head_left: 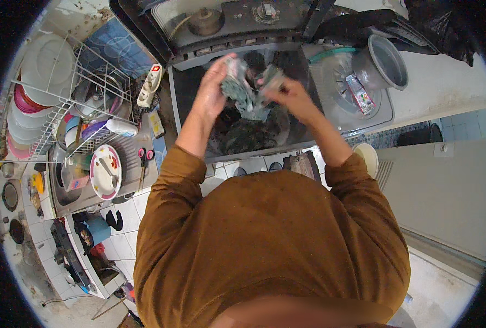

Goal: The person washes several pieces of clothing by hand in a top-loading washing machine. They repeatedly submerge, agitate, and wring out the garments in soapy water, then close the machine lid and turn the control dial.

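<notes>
Fingers of the left hand [213, 87] and right hand [289, 93] clamp a wet grey-green cloth [246, 93], forearms raised over the open washing machine tub [248, 128], dish rack [62, 98] left, tiled floor below

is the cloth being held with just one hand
No, both the left hand and the right hand grip the grey-green cloth, holding it above the open washing machine tub.

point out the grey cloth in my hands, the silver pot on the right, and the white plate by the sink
grey cloth [247, 94]: head view, hanging middle fold.
silver pot [386, 59]: head view, inner wall.
white plate [98, 176]: head view, bare left part.
</notes>
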